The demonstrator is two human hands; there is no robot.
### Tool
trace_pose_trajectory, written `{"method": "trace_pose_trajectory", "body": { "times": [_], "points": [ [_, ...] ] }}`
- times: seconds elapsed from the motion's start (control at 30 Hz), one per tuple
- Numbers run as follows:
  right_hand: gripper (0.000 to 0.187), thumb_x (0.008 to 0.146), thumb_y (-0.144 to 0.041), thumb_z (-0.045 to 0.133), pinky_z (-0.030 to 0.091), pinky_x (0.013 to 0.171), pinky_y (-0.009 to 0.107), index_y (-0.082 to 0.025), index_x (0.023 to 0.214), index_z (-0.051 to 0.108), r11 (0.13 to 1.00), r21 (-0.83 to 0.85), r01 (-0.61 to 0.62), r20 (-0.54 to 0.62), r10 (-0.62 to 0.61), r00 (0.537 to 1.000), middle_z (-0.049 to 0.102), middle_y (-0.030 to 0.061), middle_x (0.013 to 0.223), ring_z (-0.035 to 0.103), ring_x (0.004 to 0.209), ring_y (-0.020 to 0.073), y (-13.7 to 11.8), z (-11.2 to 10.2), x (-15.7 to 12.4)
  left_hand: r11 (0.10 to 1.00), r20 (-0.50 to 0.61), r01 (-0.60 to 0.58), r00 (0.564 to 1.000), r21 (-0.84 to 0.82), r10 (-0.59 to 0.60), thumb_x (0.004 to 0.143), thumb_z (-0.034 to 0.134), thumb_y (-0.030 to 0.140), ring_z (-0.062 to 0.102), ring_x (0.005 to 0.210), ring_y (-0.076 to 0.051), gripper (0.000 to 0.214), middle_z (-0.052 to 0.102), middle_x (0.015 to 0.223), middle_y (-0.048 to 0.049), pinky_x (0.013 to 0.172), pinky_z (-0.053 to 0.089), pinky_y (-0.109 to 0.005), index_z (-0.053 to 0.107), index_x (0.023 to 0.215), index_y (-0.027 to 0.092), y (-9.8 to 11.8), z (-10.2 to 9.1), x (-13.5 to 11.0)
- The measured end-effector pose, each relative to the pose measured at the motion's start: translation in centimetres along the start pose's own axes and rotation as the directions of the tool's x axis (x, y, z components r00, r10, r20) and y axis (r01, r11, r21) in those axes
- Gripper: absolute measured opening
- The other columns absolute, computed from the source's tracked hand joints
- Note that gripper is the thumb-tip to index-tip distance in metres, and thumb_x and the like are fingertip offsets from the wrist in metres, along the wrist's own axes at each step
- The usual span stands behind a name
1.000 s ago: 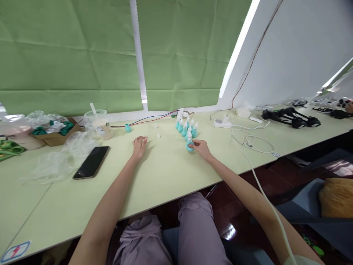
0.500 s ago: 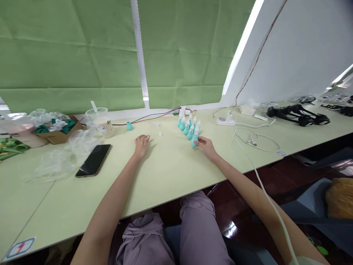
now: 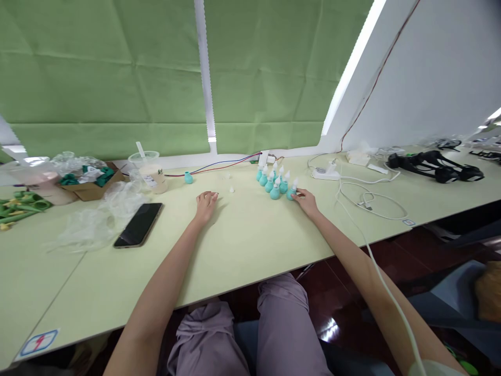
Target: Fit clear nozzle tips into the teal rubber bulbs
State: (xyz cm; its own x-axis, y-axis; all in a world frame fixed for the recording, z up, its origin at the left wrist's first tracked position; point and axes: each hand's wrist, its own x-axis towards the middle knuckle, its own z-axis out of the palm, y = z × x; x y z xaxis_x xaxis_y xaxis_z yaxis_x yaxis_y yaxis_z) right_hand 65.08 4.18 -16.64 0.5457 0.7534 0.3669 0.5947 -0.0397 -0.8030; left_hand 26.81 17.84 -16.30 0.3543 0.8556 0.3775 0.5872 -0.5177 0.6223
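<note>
My right hand [image 3: 307, 203] pinches a teal bulb syringe [image 3: 291, 195] with a white tip, which stands upright on the table. It is at the near end of the right row in a cluster of several like bulb syringes [image 3: 275, 192]. My left hand [image 3: 206, 207] rests palm down on the table with its fingers loosely bent and apart, nothing visible in it. Just beyond its fingertips lies a small white tip [image 3: 231, 190], with more clear pieces [image 3: 227, 176] behind. A teal bulb [image 3: 188, 178] without a tip stands alone near the wall.
On the left are a phone [image 3: 138, 225], a crumpled plastic bag [image 3: 88, 230], a drink cup [image 3: 153, 178] and a cardboard box [image 3: 94, 191]. A power strip [image 3: 325, 174] with white cables lies to the right, and black headset-like gear [image 3: 438, 166] beyond it.
My right hand has shifted the bulb syringe rightward, from the near end of the left row to the near end of the right row. The left hand stays in place; the view has turned slightly.
</note>
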Motion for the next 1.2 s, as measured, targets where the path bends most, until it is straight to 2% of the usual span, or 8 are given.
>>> {"method": "trace_pose_trajectory", "body": {
  "times": [0.17, 0.43, 0.7, 0.9, 1.0, 1.1, 1.13, 1.2],
  "points": [
    [0.043, 0.066, -0.038, 0.064, 0.044, 0.082, 0.035, -0.015, 0.102, 0.065, 0.998, 0.029, -0.058, 0.016, 0.057, 0.998, 0.064, 0.0082, 0.105, 0.059, 0.083, 0.0200, 0.0, -0.1, 0.1, 1.000, 0.008, 0.000, 1.000, -0.013, 0.000, 0.090, 0.020, 0.052, 0.033, 0.120, -0.024, 0.050, 0.048, 0.120, -0.0100, 0.102, 0.024, -0.044, 0.057, 0.109, 0.023, 0.1, 0.0, -0.1],
    [0.046, 0.064, -0.039, 0.065, 0.045, 0.083, 0.035, -0.014, 0.102, 0.066, 0.998, 0.055, -0.035, 0.001, 0.035, 0.999, 0.066, 0.0080, 0.101, 0.060, 0.083, 0.0203, 0.0, -0.1, -0.1, 0.999, 0.003, -0.015, 1.000, -0.031, 0.015, 0.090, 0.021, 0.051, 0.033, 0.120, -0.024, 0.050, 0.048, 0.120, -0.0109, 0.103, 0.023, -0.045, 0.057, 0.108, 0.023, 0.3, 0.0, -0.2],
    [0.045, 0.065, -0.040, 0.064, 0.044, 0.086, 0.038, -0.016, 0.103, 0.065, 0.995, 0.092, -0.045, 0.046, 0.041, 0.998, 0.066, 0.0076, 0.103, 0.060, 0.088, 0.0225, 0.6, 0.0, 0.3, 1.000, 0.009, -0.004, 1.000, -0.028, 0.004, 0.090, 0.021, 0.051, 0.031, 0.122, -0.024, 0.049, 0.047, 0.120, -0.0103, 0.104, 0.022, -0.044, 0.057, 0.107, 0.023, 0.8, -0.2, -0.5],
    [0.055, 0.067, -0.040, 0.064, 0.047, 0.082, 0.037, -0.016, 0.115, 0.054, 0.994, 0.100, -0.046, 0.100, 0.036, 0.994, 0.058, 0.0116, 0.114, 0.060, 0.089, 0.0216, 0.2, 0.0, -0.3, 0.999, 0.021, 0.012, 1.000, -0.043, -0.011, 0.090, 0.022, 0.051, 0.029, 0.122, -0.024, 0.048, 0.046, 0.121, -0.0105, 0.104, 0.022, -0.045, 0.057, 0.108, 0.023, 0.9, -0.2, -0.6],
    [0.059, 0.070, -0.041, 0.062, 0.049, 0.076, 0.035, -0.017, 0.121, 0.046, 0.996, 0.016, 0.092, -0.054, -0.091, 0.994, 0.045, 0.0139, 0.125, 0.059, 0.088, 0.0199, -1.2, -0.4, -1.3, 0.998, 0.012, 0.025, 1.000, -0.053, -0.024, 0.090, 0.023, 0.050, 0.028, 0.123, -0.024, 0.047, 0.045, 0.122, -0.0102, 0.104, 0.023, -0.044, 0.057, 0.107, 0.023, 1.0, -0.2, -0.7],
    [0.039, 0.082, -0.037, 0.049, 0.047, 0.074, 0.033, -0.020, 0.117, 0.047, 0.944, -0.166, 0.286, -0.245, -0.320, 0.915, 0.045, 0.0102, 0.119, 0.057, 0.083, 0.0172, -4.6, -0.8, -2.9, 0.999, 0.015, 0.021, 1.000, -0.048, -0.020, 0.090, 0.024, 0.050, 0.029, 0.123, -0.023, 0.045, 0.047, 0.120, -0.0095, 0.104, 0.024, -0.044, 0.057, 0.107, 0.024, 1.1, -0.2, -0.8],
    [0.032, 0.085, -0.034, 0.044, 0.046, 0.073, 0.032, -0.021, 0.114, 0.048, 0.918, -0.203, 0.340, -0.237, -0.383, 0.893, 0.048, 0.0092, 0.114, 0.056, 0.080, 0.0166, -6.1, -0.7, -3.6, 0.999, 0.018, 0.016, 1.000, -0.046, -0.015, 0.090, 0.024, 0.049, 0.029, 0.122, -0.023, 0.045, 0.047, 0.119, -0.0092, 0.104, 0.025, -0.044, 0.057, 0.107, 0.024, 1.1, -0.2, -0.9],
    [0.025, 0.089, -0.030, 0.038, 0.044, 0.073, 0.030, -0.021, 0.109, 0.051, 0.860, -0.222, 0.459, -0.105, -0.489, 0.866, 0.050, 0.0087, 0.110, 0.055, 0.079, 0.0163, -9.3, 0.2, -4.7, 0.999, 0.016, 0.014, 1.000, -0.047, -0.013, 0.090, 0.025, 0.049, 0.029, 0.122, -0.024, 0.044, 0.047, 0.119, -0.0089, 0.103, 0.025, -0.045, 0.057, 0.107, 0.025, 1.2, -0.3, -1.0]
  ]
}}
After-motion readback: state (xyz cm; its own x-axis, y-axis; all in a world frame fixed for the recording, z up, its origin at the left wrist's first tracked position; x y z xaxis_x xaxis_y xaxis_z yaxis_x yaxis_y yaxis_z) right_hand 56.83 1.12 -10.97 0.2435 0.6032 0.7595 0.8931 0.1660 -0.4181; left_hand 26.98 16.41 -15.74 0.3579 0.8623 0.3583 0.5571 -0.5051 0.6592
